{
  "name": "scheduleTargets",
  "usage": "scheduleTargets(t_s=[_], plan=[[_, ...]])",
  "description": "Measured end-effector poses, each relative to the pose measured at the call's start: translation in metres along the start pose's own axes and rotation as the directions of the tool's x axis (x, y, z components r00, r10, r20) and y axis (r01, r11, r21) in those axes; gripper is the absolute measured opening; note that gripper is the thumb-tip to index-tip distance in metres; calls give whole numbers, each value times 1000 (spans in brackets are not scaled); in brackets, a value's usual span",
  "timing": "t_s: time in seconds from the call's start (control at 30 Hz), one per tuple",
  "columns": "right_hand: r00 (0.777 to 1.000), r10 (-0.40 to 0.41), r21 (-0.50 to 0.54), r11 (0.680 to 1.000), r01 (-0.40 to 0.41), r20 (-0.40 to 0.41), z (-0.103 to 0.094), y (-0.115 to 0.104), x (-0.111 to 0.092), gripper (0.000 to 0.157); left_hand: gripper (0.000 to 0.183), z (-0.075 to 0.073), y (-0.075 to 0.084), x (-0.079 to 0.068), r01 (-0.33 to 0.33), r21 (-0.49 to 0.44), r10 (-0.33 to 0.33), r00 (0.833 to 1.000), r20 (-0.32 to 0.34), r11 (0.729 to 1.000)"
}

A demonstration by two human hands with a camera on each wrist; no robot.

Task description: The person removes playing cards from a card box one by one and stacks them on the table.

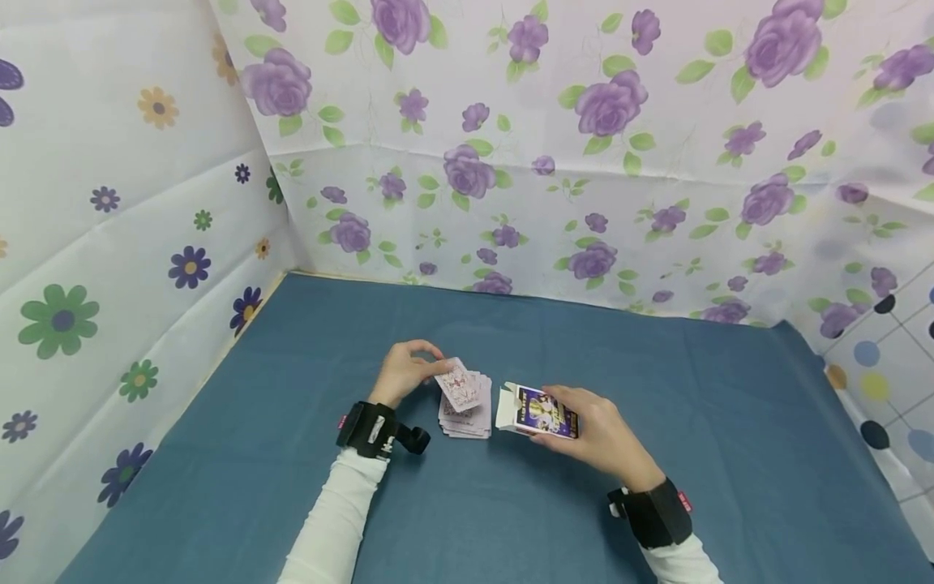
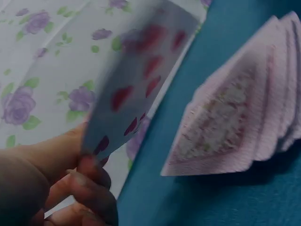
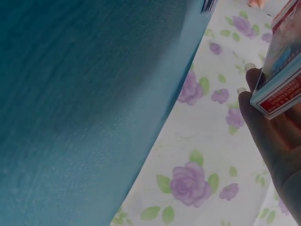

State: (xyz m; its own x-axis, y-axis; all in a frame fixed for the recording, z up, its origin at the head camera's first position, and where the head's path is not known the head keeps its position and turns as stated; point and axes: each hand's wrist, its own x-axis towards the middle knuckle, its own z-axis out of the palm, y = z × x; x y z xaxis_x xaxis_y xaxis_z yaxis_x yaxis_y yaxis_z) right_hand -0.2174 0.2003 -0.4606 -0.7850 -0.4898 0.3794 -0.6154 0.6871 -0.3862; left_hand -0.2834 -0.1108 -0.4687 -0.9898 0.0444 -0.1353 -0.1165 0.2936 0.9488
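My left hand (image 1: pixel 403 375) pinches a playing card (image 1: pixel 458 386) by its edge, between thumb and fingers. In the left wrist view, red heart pips show on the face of this raised card (image 2: pixel 124 96). Just below it in the head view is a loosely squared stack of pink-backed cards (image 1: pixel 473 423) on the table. My right hand (image 1: pixel 604 431) grips a card box (image 1: pixel 546 414) with purple and gold artwork, its white end flap open toward the stack. In the right wrist view, fingertips lie along one side of the box (image 3: pixel 282 92).
A blue cloth covers the table (image 1: pixel 511 511). White flowered sheets hang behind it (image 1: pixel 409 178) and along the left side (image 1: pixel 131 268). Black straps with small cameras (image 1: pixel 375 430) sit on both wrists.
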Motion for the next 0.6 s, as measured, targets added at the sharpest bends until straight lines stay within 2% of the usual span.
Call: scheduleTargets(t_s=[0.13, 0.2, 0.3, 0.43, 0.5, 0.6], plan=[[1000, 7, 4, 1000, -7, 13, 1, 2, 0, 66, 21, 4, -7, 3, -71, 44, 72, 997, -25, 997], [1000, 10, 3, 1000, -10, 14, 0, 3, 0, 66, 21, 5, -9, 5, -108, 79, 108, 994, 1, 991], [999, 24, 7, 1000, -24, 31, -2, 3, 0, 66, 24, 6, -9, 7, -158, 156, 147, 986, 82, 975], [996, 55, 17, 998, -57, 75, -2, 5, 0, 65, 23, 8, -7, 8, -193, 266, 145, 971, 189, 945], [992, 74, 23, 997, -76, 102, -2, 5, 0, 66, 19, 10, -7, 9, -198, 319, 139, 970, 199, 927], [984, 99, 24, 994, -104, 151, -2, 7, -1, 68, 18, 12, -7, 10, -183, 385, 123, 977, 174, 905]])
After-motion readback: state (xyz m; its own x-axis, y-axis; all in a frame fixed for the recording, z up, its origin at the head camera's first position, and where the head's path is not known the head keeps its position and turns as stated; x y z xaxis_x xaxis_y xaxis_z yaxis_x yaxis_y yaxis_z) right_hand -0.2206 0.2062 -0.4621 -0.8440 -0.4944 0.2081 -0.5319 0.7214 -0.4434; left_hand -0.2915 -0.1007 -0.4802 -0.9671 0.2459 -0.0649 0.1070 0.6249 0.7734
